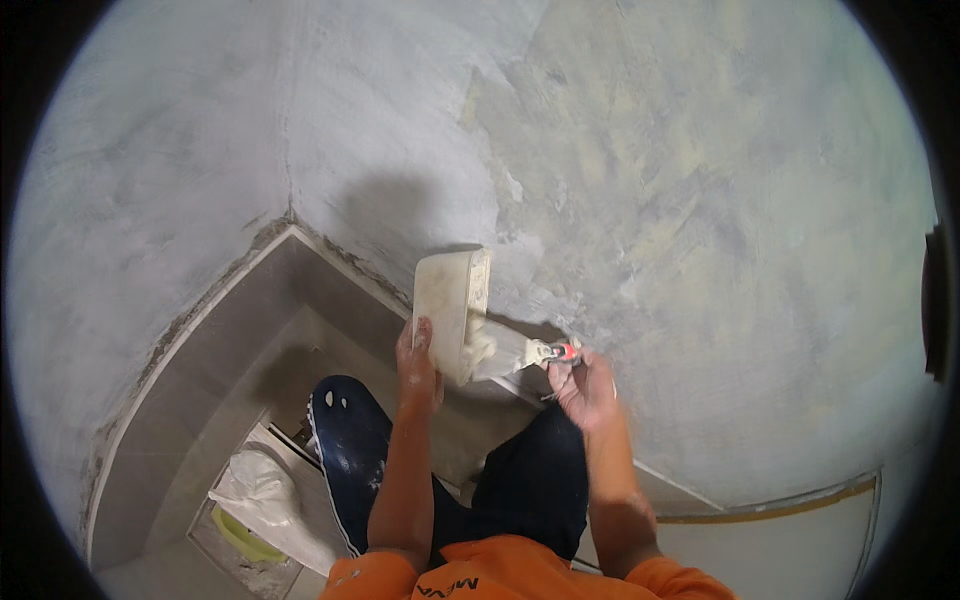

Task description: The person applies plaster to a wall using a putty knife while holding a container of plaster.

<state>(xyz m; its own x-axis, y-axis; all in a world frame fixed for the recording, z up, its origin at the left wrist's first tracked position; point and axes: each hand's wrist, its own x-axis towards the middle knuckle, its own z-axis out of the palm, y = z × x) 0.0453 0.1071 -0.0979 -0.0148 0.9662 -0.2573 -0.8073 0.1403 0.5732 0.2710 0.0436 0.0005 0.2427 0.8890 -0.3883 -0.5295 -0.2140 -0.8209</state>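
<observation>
My left hand [417, 362] grips a whitish plastic tub [442, 305], which is tilted with its mouth toward the right. White paste [479, 348] clings at the tub's lower rim. In my right hand [585, 385] is a putty knife [510, 353] with a red and black handle, my fingers closed around it. Its wide blade reaches left to the tub's rim and carries paste near the handle. Both hands are in front of the plastered wall [640, 200], where a smooth pale coat at left meets a patchy grey-yellow area at right.
A wall corner runs down to a grey tiled ledge [210, 400] at left. Below it, a white bag [262, 490] and a yellow-green container [245, 535] sit beside my left knee. At far right is a dark object [935, 305] on the wall, with a brown-edged frame [770, 512] lower down.
</observation>
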